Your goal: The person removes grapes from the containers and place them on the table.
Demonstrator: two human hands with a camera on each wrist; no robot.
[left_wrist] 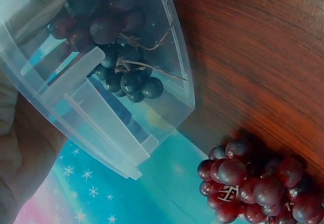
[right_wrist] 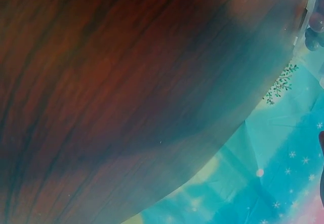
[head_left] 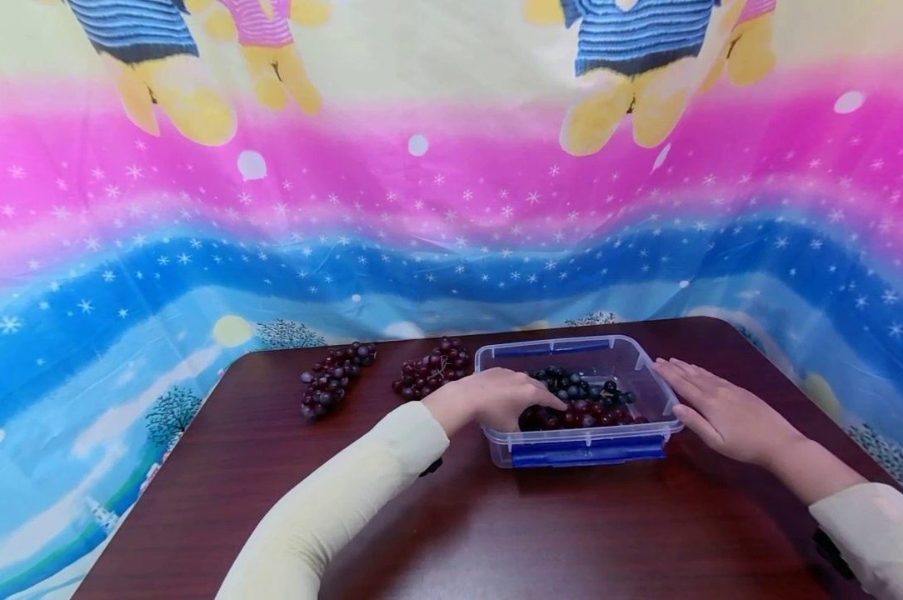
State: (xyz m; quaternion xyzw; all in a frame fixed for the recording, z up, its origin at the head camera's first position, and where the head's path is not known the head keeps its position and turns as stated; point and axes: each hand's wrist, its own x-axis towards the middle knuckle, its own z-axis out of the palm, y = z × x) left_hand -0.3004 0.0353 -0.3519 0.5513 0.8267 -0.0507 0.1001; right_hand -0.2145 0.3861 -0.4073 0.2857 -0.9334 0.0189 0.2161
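Round dark-red grapes (head_left: 592,414) lie under the left hand (head_left: 500,396), whose grip I cannot tell, inside a clear rectangular plastic box (head_left: 500,454); the right hand (head_left: 729,417) touches it, straight-fingered. Only the left-wrist view shows thin brown stems (left_wrist: 147,65) inside.

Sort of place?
Probably an indoor staged tabletop setup: a cartoon-print cloth hangs behind a dark table, which bears only a clear box and grapes in view.

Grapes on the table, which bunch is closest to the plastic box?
The redder bunch, just left of the box. The other, purpler bunch lies farther left.
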